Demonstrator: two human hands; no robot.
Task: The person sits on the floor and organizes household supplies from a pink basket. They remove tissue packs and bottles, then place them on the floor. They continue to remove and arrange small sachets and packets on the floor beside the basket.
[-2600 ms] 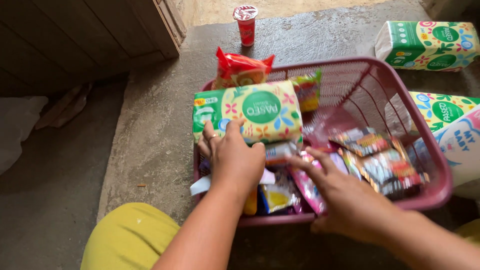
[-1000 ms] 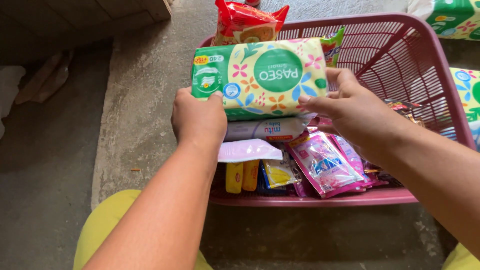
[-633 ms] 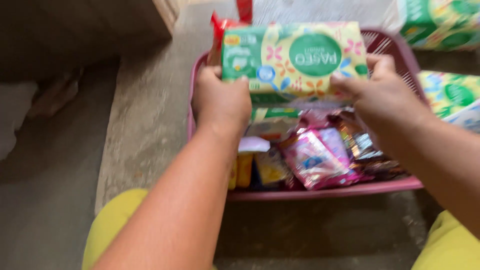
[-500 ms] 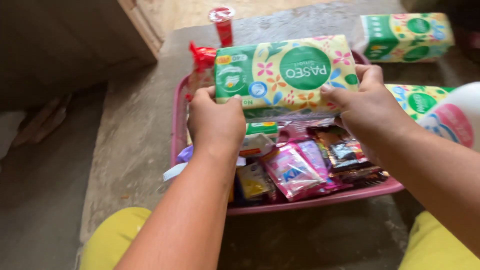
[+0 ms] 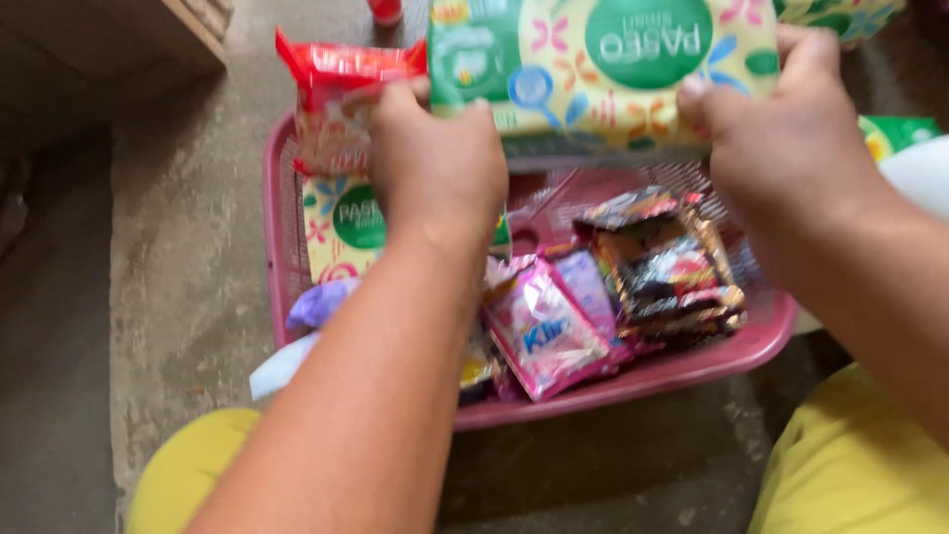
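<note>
Head view: looking down on a pink basket (image 5: 282, 247) of packets.
Left hand (image 5: 435, 168): clamped on the tissue pack (image 5: 603, 74) at 9 o'clock.
Right hand (image 5: 791, 148): clamped at 3 o'clock, sharing the load.
Tissue pack: raised above the basket, level.
Below: pink sachets (image 5: 544, 331), dark sachets (image 5: 662, 272).

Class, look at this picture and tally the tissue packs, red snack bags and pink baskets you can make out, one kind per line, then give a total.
Tissue packs with a flower pattern: 2, one held up in both hands, one lying in the basket
Red snack bags: 1
Pink baskets: 1
Total: 4
</note>
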